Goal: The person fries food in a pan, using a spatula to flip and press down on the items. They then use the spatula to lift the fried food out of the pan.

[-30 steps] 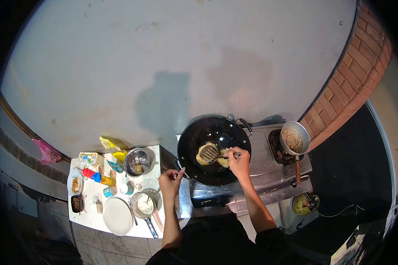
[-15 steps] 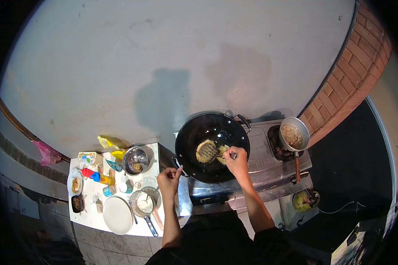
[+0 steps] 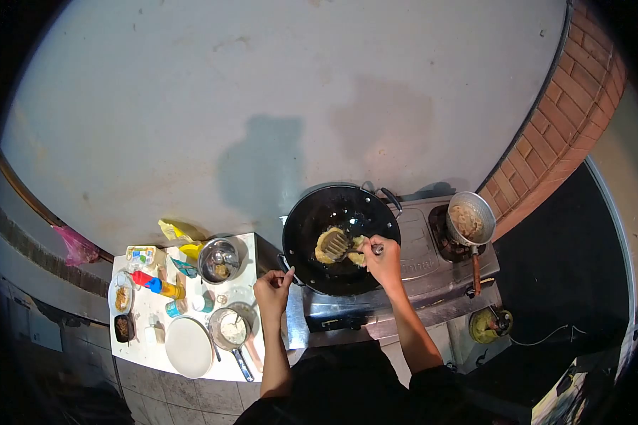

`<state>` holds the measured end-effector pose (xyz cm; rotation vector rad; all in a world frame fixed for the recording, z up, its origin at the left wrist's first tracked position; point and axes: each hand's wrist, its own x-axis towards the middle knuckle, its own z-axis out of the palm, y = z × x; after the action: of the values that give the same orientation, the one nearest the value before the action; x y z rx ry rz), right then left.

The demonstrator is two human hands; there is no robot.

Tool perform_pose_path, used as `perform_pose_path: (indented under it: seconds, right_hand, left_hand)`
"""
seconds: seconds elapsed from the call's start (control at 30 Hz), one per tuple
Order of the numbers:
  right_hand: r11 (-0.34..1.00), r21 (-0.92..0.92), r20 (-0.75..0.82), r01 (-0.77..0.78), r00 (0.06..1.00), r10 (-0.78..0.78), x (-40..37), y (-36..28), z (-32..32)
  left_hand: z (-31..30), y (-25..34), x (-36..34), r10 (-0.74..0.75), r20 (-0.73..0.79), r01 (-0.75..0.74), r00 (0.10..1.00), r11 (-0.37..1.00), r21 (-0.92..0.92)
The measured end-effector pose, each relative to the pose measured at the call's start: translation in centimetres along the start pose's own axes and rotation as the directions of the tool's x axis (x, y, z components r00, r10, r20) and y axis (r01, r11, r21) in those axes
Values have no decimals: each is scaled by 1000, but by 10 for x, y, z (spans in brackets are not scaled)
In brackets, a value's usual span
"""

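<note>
A large black wok (image 3: 337,202) stands on the stove. My right hand (image 3: 383,262), over the wok's right side, is closed round the handle of a slotted spatula (image 3: 335,244). The spatula's head lies over a golden, flat piece of food (image 3: 326,248) in the wok. Another piece of food (image 3: 357,256) is partly hidden beneath my right hand. My left hand (image 3: 273,283) is at the wok's lower left, its fingers pinched at the wok's side handle (image 3: 285,263).
A silver pot (image 3: 468,216) with food and a wooden handle sits on the right burner. The white table (image 3: 149,358) at left bears a plate (image 3: 189,347), a metal bowl (image 3: 218,260), a saucepan of white powder (image 3: 230,328) and bottles. A brick edge (image 3: 546,134) runs at right.
The spatula's head has turned and shifted slightly over the food, its slots now showing more clearly. My left hand has stayed by the wok's handle.
</note>
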<state>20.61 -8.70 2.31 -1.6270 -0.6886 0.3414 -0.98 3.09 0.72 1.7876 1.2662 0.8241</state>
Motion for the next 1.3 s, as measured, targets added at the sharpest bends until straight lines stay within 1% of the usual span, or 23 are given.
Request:
perform_pose_path:
  seconds: [0.07,0.13,0.2,0.27,0.33,0.5,0.57,0.63,0.67,0.73,0.77,0.83,0.87,0.93,0.97,1.03,1.07,1.13,1.17,1.2,1.23,1.3]
  right_hand:
    - [999,32,2,-26,1000,26,1,-5,-2]
    - [999,17,-11,39,999,-39,2,-5,-5]
    - [998,18,-21,60,998,-59,4,-4,-8]
    - [997,20,-30,81,996,-80,7,-4,-10]
    - [995,11,-24,96,995,-96,9,-6,-12]
    - [996,9,-32,85,996,-84,9,-6,-8]
    - [998,15,-21,67,998,-67,9,-3,-3]
    - [986,160,-7,42,999,-42,10,2,3]
    - [986,161,-5,42,999,-41,11,6,5]
    - [971,235,23,-44,999,40,11,12,7]
    - [971,235,25,-44,999,39,10,14,7]
    - [977,192,56,-98,995,88,9,16,6]
    - [977,191,58,-98,994,89,9,15,5]
    - [994,82,103,-77,992,69,8,13,2]
    - [993,82,101,-79,992,71,8,15,1]
    - [998,-32,120,61,991,-57,9,18,1]
    - [998,-32,120,58,991,-54,8,18,0]
    - [995,-89,153,49,988,-35,8,16,-2]
    - [995,-89,152,44,988,-30,7,14,-3]
    - [995,-96,157,8,988,7,7,11,-5]
    - [994,-103,162,-28,986,44,6,9,-6]
    - [994,-104,154,-36,987,52,3,7,-6]
  left_hand:
    - [0,0,1,6,0,-6,1000,1000,1]
    - [0,1,1,-3,2,3,1000,1000,-2]
    - [0,1,2,-10,3,11,1000,1000,-4]
    - [0,-2,2,30,-4,-30,1000,999,17]
    - [-1,-2,2,32,-3,-32,999,999,23]
    - [0,-3,3,22,5,-22,1000,999,35]
    - [2,-8,4,65,-22,-65,998,998,13]
    - [4,-10,4,63,-25,-62,998,998,5]
    - [3,-11,4,58,-31,-58,998,998,-4]
    - [3,-10,4,59,-33,-59,998,998,-2]
    - [3,-9,4,60,-31,-60,998,998,-1]
    - [3,-10,4,64,-35,-64,997,998,4]
    - [4,-10,4,69,-39,-68,997,998,9]
    - [4,-10,3,77,-44,-77,996,997,-2]
    - [4,-9,3,88,-47,-89,995,996,-14]
    - [1,-3,2,65,-25,-65,998,998,4]
    - [0,-1,1,39,-7,-39,999,999,23]
    - [-1,0,1,30,-6,-29,1000,999,27]
    - [-1,-1,1,22,-4,-22,1000,999,30]
    - [1,-3,0,21,0,-21,1000,999,31]
    - [3,-6,1,42,-21,-42,999,999,6]
    - [4,-9,0,62,-40,-63,997,998,-16]
